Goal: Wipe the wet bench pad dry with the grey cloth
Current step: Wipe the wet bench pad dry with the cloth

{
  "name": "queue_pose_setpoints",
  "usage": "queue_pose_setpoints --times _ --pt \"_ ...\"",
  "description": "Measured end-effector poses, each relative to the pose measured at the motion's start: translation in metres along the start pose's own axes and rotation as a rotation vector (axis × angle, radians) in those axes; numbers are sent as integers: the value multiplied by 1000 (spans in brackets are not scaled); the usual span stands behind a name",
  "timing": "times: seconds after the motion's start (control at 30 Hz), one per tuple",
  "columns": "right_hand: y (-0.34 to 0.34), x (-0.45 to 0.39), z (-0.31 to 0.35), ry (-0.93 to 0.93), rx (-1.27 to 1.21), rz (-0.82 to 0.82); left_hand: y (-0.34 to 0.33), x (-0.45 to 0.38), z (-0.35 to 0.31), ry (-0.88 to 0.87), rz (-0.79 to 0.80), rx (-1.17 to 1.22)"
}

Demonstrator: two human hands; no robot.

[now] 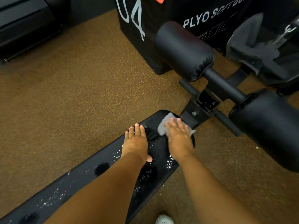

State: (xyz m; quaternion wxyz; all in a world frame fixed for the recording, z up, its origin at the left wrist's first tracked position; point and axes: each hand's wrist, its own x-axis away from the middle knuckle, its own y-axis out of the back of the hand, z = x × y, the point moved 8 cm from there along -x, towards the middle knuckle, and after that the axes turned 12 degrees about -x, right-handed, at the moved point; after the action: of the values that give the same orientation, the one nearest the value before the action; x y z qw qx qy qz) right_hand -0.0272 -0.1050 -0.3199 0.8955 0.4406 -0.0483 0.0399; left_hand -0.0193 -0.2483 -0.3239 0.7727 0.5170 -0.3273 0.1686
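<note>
Head view looks down on a speckled brown gym floor (pixel 72 102) filling most of the frame, with a black plyo soft box (pixel 161 18) at the top centre and two black roller pads (pixel 182 49) on a crossbar running from upper centre to the right edge. Running from the lower left corner up to the centre is the bench pad (pixel 77 177), a long black surface dotted with white droplets along its length, thickest near the lower left and just below the wrists. Both hands lie flat at its far end. The left hand (pixel 136 141) rests open, fingers straight, palm on the pad's left edge, holding nothing. The right hand (pixel 178 136) presses with straight fingers on the grey cloth (pixel 163 126), which lies on the rounded tip of the pad, its corners showing either side of the palm.

Judging from the droplets, only the tip has been reached and most of the pad is yet to be dried. To do this well, the right hand should keep the palm flat on the cloth and draw it toward the lower left in overlapping strokes that span the full width, so the edges are not missed. The dimples in the pad probably pool water and need a firmer press. The left hand will have to lift clear of its patch, and the cloth may need turning once soaked.
</note>
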Motion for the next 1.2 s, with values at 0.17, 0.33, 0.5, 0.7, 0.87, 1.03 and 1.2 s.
queue_pose_setpoints --times 0.17,0.33,0.5,0.7,0.87,1.03,1.2 --pt "0 30 -13 114 -32 61 -8 7 1 10 -34 94" --pt "-4 25 0 12 -8 16 -16 11 8 -61 -100 223" --pt "8 45 -28 10 -23 28 -17 11 10 -79 -130 246" --pt "-13 58 5 59 -42 -2 -17 10 10 -59 -114 227" --pt "11 93 -29 43 -37 -42 -18 10 10 -55 -105 221" --pt "-4 80 -15 -77 -82 -150 -18 10 9 -50 -94 220" --pt "6 110 -30 128 -110 1 -18 11 9 -47 -89 227"
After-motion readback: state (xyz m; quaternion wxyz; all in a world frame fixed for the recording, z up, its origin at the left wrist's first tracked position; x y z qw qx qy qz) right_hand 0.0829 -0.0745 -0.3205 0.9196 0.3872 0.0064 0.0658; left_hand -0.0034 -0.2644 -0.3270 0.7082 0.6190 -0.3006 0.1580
